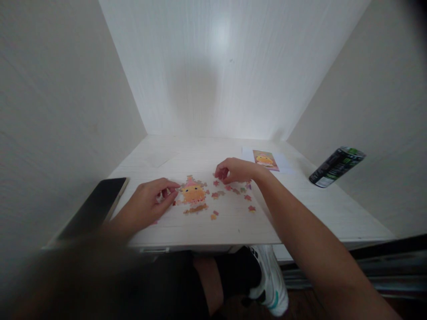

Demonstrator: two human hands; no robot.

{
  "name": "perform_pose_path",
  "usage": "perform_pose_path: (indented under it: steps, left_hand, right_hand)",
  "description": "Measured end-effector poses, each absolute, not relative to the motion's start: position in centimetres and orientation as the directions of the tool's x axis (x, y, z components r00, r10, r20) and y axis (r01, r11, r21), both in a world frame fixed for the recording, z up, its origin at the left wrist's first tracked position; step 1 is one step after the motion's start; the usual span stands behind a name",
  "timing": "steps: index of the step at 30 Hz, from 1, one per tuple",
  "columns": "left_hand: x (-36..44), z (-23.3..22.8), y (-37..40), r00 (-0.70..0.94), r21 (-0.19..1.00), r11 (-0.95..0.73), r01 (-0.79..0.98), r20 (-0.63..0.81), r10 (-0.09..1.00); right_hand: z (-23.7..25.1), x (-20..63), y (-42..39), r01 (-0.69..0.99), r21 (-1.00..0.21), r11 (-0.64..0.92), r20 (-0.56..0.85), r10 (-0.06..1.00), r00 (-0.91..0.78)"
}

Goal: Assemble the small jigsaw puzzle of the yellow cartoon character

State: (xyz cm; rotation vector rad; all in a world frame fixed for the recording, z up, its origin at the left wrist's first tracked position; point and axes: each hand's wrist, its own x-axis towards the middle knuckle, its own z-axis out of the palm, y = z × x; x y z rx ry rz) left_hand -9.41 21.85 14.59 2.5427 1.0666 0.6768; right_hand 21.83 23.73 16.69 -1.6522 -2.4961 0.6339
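knees and a white shoe point(271, 278) sit below the tabletop point(207, 222). left hand point(150, 202) pinches, best steadying the puzzle point(193, 194); right hand point(233, 170), curled over loose pieces point(230, 189), should lift one cleanly, though its grip is hidden.

head-worn view, looking forward and down, close over desk point(233, 222)

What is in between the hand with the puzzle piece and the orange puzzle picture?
Only loose pieces lie flat on the table between the right hand and the joined puzzle. The left hand rests at its other side.
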Motion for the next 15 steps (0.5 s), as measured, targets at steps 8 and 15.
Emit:
perform_pose_path:
  steps: [8, 15]
  left_hand:
    - [-9.3, 14.7, 21.8, 0.625, 0.446, -0.677, 0.585, 0.284, 0.727]
    - [-9.3, 14.5, 21.8, 0.63, 0.475, -0.672, 0.569, 0.274, 0.727]
  right_hand:
    - [16.6, 20.9, 23.4, 0.902, -0.223, 0.369, -0.113, 0.91, -0.4]
    - [16.5, 20.7, 23.4, 0.884, -0.25, 0.395, -0.162, 0.883, -0.441]
